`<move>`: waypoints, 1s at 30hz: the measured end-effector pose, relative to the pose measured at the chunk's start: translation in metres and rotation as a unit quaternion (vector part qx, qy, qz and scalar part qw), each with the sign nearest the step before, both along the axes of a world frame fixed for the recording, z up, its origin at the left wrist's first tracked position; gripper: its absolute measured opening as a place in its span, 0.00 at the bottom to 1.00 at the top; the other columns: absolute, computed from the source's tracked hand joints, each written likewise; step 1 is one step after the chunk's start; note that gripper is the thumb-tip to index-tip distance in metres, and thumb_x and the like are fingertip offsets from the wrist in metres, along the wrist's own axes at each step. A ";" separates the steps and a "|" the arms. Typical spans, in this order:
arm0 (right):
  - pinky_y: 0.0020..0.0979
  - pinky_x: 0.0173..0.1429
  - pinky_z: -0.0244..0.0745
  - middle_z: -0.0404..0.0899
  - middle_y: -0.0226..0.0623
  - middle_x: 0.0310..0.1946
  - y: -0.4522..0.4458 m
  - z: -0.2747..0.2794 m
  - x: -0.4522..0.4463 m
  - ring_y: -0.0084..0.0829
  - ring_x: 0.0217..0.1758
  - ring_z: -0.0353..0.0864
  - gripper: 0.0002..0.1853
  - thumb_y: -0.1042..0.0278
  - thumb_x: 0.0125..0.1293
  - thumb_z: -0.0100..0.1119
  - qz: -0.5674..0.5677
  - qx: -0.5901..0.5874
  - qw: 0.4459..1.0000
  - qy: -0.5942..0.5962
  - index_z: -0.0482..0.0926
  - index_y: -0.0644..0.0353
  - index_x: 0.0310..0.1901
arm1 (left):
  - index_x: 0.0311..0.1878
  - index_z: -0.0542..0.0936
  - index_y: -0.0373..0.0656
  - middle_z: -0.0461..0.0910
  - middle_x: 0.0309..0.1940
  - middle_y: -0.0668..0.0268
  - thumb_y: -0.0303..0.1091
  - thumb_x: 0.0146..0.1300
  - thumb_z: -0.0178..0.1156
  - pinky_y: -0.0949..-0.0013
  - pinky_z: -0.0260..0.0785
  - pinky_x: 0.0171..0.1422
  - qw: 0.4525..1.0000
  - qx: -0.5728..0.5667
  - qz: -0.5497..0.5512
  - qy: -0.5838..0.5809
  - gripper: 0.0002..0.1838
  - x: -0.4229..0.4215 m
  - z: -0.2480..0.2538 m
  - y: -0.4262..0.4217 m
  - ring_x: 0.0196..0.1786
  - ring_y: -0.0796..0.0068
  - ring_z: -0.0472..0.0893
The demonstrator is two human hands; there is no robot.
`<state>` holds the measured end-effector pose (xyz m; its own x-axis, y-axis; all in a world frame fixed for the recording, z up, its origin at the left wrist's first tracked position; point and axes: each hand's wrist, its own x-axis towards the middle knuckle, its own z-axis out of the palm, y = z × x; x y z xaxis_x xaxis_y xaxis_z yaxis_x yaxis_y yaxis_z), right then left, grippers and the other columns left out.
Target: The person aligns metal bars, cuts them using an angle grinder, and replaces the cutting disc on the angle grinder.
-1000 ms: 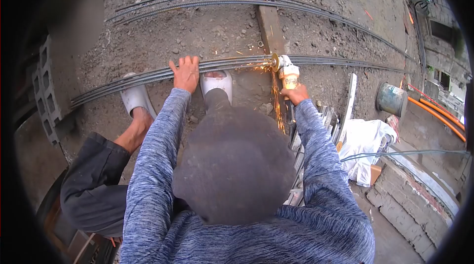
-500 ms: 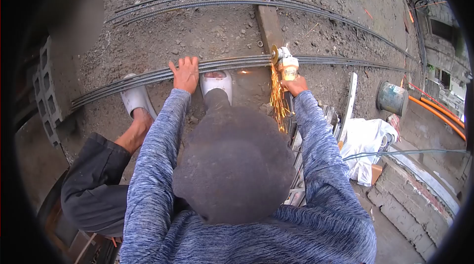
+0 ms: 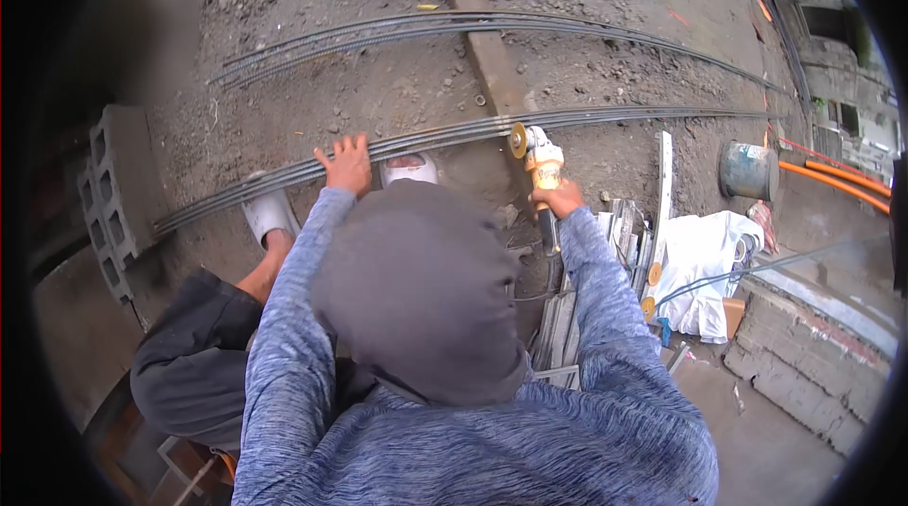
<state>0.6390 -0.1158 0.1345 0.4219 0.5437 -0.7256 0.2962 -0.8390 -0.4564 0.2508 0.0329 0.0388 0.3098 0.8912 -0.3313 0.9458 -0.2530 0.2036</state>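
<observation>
My left hand (image 3: 350,168) lies over a bundle of steel rebar (image 3: 430,138), fingers hooked across the bars and thumb apart. Wrapped around the body of a yellow angle grinder (image 3: 544,168) is my right hand (image 3: 560,199). The grinder's disc (image 3: 518,140) is beside the near edge of the bundle, and no sparks show; whether it touches the bars I cannot tell. My white-shod foot (image 3: 409,168) is next to the bars, near my left hand.
A flat metal beam (image 3: 492,71) crosses under the bundle. Further off lie more rebar rods (image 3: 397,30). Hollow blocks (image 3: 118,184) stand at left. On the right are metal strips (image 3: 558,331), a white sack (image 3: 705,265), a bucket (image 3: 747,171) and orange pipes (image 3: 837,180).
The stream of sparks has stopped. My right hand has drawn the grinder back slightly from the bars, toward me. My left hand stays on the bundle, and the view has shifted.
</observation>
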 end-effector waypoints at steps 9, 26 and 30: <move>0.40 0.38 0.85 0.80 0.41 0.33 -0.051 0.077 -0.007 0.34 0.30 0.83 0.22 0.61 0.57 0.65 -0.313 0.277 0.762 0.496 0.73 0.62 0.50 | 0.61 0.78 0.39 0.83 0.46 0.68 0.46 0.72 0.60 0.71 0.70 0.53 0.852 -0.088 0.153 -0.493 0.23 -0.028 0.278 0.077 0.48 0.77 0.79; 0.35 0.48 0.78 0.74 0.33 0.36 0.006 0.188 -0.063 0.28 0.39 0.78 0.26 0.62 0.59 0.67 -0.219 0.441 0.349 0.797 0.66 0.67 0.53 | 0.37 0.78 0.36 0.79 0.30 0.64 0.27 0.59 0.71 0.69 0.74 0.41 0.831 -0.062 -0.118 -0.541 0.11 0.131 0.362 -0.158 0.34 0.74 0.79; 0.36 0.47 0.79 0.74 0.34 0.36 0.000 0.177 -0.069 0.30 0.38 0.79 0.26 0.62 0.58 0.67 -0.258 0.437 0.346 0.789 0.67 0.68 0.52 | 0.39 0.73 0.38 0.76 0.30 0.70 0.29 0.61 0.72 0.73 0.73 0.40 0.816 -0.092 -0.074 -0.566 0.14 0.129 0.347 -0.161 0.34 0.80 0.76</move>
<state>0.5700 -0.1160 0.3115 0.0808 0.9941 0.0726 -0.9869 0.0696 0.1458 0.3793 -0.1285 0.3856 0.6099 0.7835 0.1190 0.0860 -0.2147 0.9729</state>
